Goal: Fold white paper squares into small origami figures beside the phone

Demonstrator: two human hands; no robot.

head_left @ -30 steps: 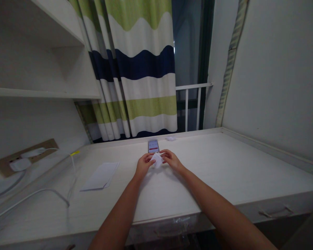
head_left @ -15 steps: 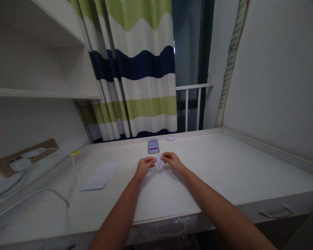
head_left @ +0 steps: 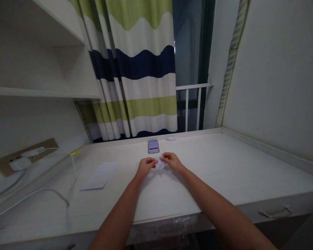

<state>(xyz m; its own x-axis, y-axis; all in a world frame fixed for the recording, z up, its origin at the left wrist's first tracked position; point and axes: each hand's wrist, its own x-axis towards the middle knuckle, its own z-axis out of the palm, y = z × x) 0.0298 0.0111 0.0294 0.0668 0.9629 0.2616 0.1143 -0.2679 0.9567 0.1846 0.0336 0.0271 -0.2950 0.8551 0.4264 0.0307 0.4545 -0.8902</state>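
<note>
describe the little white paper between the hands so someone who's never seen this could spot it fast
Start at the white desk under the striped curtain. Just in front of the phone, the left hand and right hand meet on a small folded white paper. Unlike the flat sheets to the left and the scrap at the far edge, it sits between the fingers.

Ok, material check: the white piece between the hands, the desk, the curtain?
The white piece looks like thin, soft paper, maybe tissue: it shows soft creases, but it's too small to be sure. The desk looks like white laminated board, matte, with faint wood-grain streaks. The curtain looks like matte woven fabric, hanging in soft folds, with wide coloured stripes.
</note>
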